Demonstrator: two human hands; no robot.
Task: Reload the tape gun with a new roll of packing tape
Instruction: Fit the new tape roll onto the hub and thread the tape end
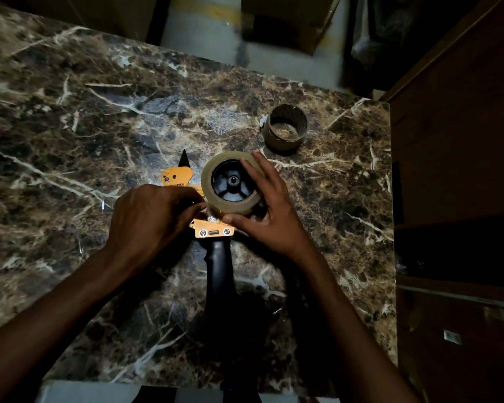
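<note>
The tape gun lies flat on the marble table, with its orange frame up and its black handle pointing toward me. A clear roll of packing tape sits on the gun's black hub. My right hand wraps around the roll's right side, thumb on its near edge and fingers over the top. My left hand pinches at the roll's left edge, fingertips closed there; whether a tape end is between them is hidden. An empty cardboard core stands behind the gun to the right.
The table's right edge runs close to the core, beside a dark wooden cabinet. Cardboard boxes and a white surface lie beyond the far edge. The scene is dim.
</note>
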